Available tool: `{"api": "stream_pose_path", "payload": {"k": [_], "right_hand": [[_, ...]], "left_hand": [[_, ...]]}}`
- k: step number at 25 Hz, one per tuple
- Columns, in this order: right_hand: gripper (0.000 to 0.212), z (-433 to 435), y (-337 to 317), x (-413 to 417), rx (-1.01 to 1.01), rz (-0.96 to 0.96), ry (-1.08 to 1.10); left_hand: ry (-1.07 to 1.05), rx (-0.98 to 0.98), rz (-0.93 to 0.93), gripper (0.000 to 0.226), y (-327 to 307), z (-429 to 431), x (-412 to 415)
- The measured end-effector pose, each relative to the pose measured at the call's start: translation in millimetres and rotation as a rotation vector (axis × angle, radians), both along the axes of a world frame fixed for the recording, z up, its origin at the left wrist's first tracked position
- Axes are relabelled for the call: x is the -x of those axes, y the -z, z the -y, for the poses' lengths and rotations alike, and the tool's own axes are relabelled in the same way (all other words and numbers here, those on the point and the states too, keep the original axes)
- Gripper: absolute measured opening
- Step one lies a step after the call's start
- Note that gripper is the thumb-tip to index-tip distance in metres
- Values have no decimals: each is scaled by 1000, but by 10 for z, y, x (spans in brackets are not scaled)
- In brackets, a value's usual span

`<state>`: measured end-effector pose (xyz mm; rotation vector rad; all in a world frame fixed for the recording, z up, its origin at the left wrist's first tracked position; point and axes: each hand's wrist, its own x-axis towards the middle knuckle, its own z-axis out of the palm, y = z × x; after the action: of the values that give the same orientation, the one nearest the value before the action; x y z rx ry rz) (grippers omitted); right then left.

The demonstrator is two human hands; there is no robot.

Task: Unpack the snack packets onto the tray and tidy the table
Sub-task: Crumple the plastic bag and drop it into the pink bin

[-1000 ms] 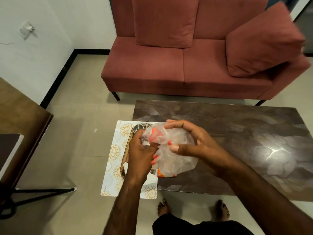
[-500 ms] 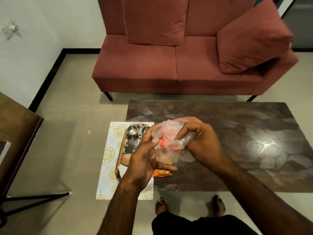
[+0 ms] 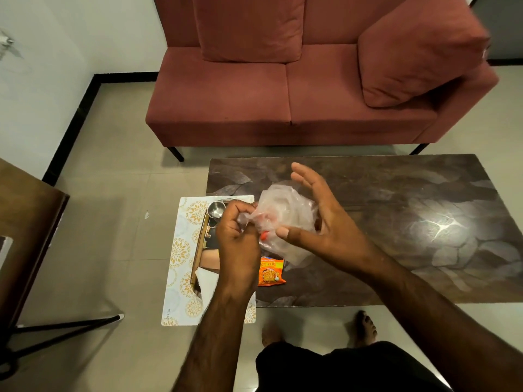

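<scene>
Fingertips of the left hand [image 3: 236,236] pinch a gathered edge of a thin clear plastic bag [image 3: 285,219] above the near left corner of the dark table [image 3: 396,199], while the right hand [image 3: 317,219] cups the bag's far side with fingers spread and thumb pressed to the film. The bag looks feather-light, limp and slippery, so it is best taken by its bunched mouth rather than its slack belly; something small and red shows through it, too blurred to name. An orange snack packet [image 3: 270,271] lies flat on the table just below the bag, crinkly and light, easy to lift by a sealed edge. Beside it, the tray [image 3: 198,250] on a patterned placemat [image 3: 181,250] already carries a steel cup [image 3: 216,209], and the left forearm covers much of the landing space. A red sofa [image 3: 283,94] stands well behind.
</scene>
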<state>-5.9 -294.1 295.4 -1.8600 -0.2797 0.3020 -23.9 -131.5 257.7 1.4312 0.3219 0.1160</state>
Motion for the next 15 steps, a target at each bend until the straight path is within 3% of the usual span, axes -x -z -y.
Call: {"api": "stream_pose_path", "payload": {"k": [2,5,9,10,13,15], "right_hand": [[96,15,18,7,62,18,-3],[66,19,50,3,12,100,-22],[33,230,97,-73,0,220,86],[33,308,111,-80,-6,223,122],[45,575,126,-93,-37,216,216],[41,827,151,-132,-61,221,270]], "left_hand": [[6,21,-1,22,-36,81,-9],[61,23,-42,34,-62,207,-26],[207,128,-41,8,-101,379,-57],[245,164,-32,2,-114,427,-61],[343,183,-10,17,-149,665,-82],[408,158,-2,24,-191,919,-90]]}}
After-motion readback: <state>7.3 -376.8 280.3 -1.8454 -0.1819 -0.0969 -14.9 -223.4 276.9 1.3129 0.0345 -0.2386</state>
